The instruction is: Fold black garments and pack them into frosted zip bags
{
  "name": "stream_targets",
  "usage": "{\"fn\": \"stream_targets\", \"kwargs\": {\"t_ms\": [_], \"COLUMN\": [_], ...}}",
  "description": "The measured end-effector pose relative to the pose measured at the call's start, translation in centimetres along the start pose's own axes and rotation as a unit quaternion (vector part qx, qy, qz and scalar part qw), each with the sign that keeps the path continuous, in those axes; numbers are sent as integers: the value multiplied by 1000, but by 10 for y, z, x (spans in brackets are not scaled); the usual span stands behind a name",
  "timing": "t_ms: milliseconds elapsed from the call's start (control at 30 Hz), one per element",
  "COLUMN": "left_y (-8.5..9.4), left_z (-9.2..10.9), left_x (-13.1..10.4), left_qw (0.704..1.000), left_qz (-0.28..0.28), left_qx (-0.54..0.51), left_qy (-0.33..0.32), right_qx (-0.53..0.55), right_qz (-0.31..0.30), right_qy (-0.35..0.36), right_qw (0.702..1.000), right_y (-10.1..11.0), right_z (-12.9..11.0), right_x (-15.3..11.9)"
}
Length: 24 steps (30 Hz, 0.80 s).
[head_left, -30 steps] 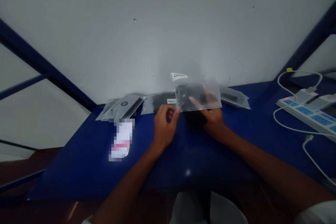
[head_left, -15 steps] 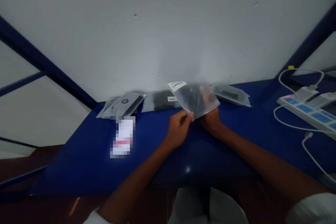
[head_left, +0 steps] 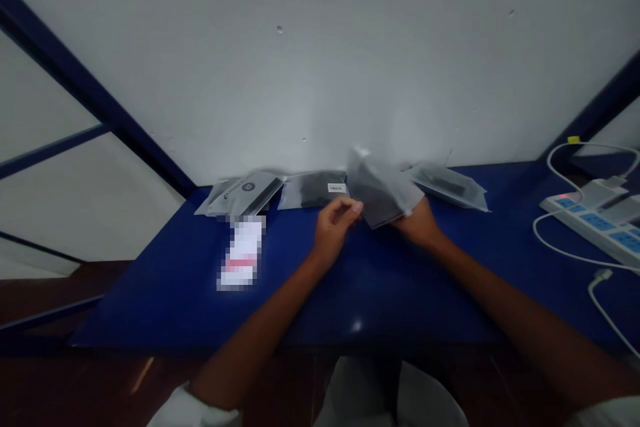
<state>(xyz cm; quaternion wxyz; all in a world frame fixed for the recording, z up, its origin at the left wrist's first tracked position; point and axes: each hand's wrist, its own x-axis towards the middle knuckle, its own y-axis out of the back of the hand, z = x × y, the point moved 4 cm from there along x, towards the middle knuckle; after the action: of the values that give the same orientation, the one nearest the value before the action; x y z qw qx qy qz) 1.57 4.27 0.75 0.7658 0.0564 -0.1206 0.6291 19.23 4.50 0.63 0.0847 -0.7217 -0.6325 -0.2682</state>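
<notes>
The right hand [head_left: 419, 221] has hold of a translucent grey plastic pouch [head_left: 383, 188] at the pouch's near right edge. The fingers of this hand are largely hidden behind the pouch, so how far they are closed cannot be read. The pouch is tilted and raised above the glossy blue table [head_left: 380, 307], at the centre of the scene; its far corner is blurred.

The left hand [head_left: 336, 225] is positioned at the near left edge of the pouch. Its thumb and index finger are brought nearly together, the other fingers curled. Whether the fingertips touch the pouch edge or stand just beside it cannot be determined.

Further items are arranged along the far side of the table:
- Far left: overlapping flat translucent pouches [head_left: 247, 193], the uppermost bearing a dark round mark.
- Left of the raised pouch: a flat translucent pouch with dark contents [head_left: 305, 190] and a white rectangular barcode label [head_left: 337, 187].
- Far right: a translucent pouch with a dark insert [head_left: 445, 185].

A bright white rectangular object with a red band [head_left: 243, 247], obscured by pixelation, lies nearer, on the left. A white power strip with blue socket panels [head_left: 595, 221] and a white cable [head_left: 560, 248] occupy the right end.
</notes>
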Motion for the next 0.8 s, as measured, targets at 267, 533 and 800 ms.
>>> {"fn": "stream_targets", "kwargs": {"t_ms": [267,533,800], "left_y": [14,-19,-17], "left_z": [-10,-29,-25], "left_x": [11,-6,-3], "left_qw": [982,968,964], "left_qz": [32,-119,-88], "left_qx": [-171,-129,-171], "left_qy": [75,179,181], "right_qx": [344,339,356], "right_qz": [-11,39,-4], "right_qy": [-208,-166,-184], "right_qw": [916,925,916], "right_y": [-12,-13,-11], "right_z": [14,23,16], "right_x": [-10,-5,-8]}}
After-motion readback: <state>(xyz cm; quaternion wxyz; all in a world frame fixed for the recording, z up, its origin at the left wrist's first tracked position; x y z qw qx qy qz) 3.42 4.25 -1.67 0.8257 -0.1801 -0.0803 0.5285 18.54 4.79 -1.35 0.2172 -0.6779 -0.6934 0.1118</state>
